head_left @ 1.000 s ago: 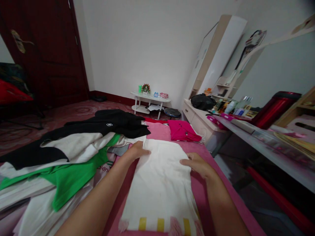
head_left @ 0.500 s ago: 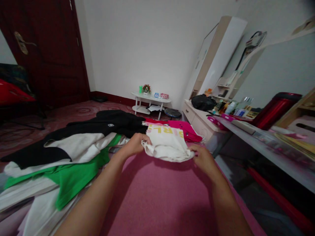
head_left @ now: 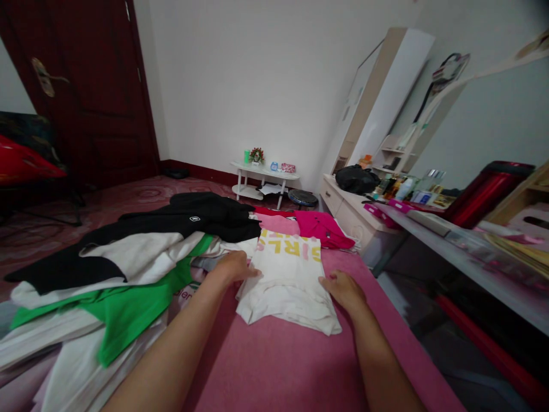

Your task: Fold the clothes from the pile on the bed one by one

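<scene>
A white T-shirt (head_left: 287,281) with yellow and pink lettering lies spread on the pink bed cover (head_left: 274,369), its neckline toward me. My left hand (head_left: 234,268) rests at the shirt's left edge with the thumb stretched onto the cloth; its other fingers are partly hidden. At the opposite edge, my right hand (head_left: 346,290) touches the fabric with its fingertips, fingers apart. Beyond the shirt lie a bright pink garment (head_left: 319,226) and a paler pink one (head_left: 278,224).
To the left is a heap of clothes with a black garment (head_left: 206,214), a green one (head_left: 137,303) and white ones. A cluttered desk (head_left: 454,257) runs along the right side. A small white table (head_left: 266,170) stands by the far wall.
The white T-shirt, held up and bunched by both hands before, now lies flat and nearer to me. My hands have moved down to its side edges and let go of its neck end.
</scene>
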### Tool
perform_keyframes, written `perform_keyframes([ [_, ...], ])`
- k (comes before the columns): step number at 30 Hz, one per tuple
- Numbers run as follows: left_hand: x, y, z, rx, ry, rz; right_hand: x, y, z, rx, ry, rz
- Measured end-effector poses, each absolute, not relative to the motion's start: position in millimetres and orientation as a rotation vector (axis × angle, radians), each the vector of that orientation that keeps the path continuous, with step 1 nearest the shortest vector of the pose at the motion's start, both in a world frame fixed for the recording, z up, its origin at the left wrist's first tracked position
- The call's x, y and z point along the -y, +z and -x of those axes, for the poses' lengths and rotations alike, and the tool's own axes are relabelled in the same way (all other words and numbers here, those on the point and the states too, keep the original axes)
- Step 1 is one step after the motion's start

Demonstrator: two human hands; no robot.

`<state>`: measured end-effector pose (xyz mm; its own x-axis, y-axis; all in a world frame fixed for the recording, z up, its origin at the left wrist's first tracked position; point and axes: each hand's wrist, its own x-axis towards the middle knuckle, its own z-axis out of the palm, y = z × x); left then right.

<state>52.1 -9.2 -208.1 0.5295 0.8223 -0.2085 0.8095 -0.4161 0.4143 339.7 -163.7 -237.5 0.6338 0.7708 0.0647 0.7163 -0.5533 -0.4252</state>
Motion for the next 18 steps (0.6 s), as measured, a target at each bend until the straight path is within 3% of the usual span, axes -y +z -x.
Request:
perform_keyframes([
  [8, 34.1, -210.5, -83.8, -1.420, 0.379, -2.402, 151.5, -261.7, -322.6, 1.044, 0.253, 2.179],
  [12, 60.6, -212.6, -108.6, -0.848, 0.678, -2.344, 138.0, -259.9, -304.6, 1.068, 0.297, 1.957],
  [15, 85.5, -221.8, -122.8, -0.413, 0.630, -2.125, 131.5, -256.8, -287.5, 1.061, 0.358, 1.804],
  [18, 105.6, -231.6, -128.7, -0.288, 0.530, -1.978, 131.1, -260.5, -281.8, 0.996, 0.359, 1.790],
])
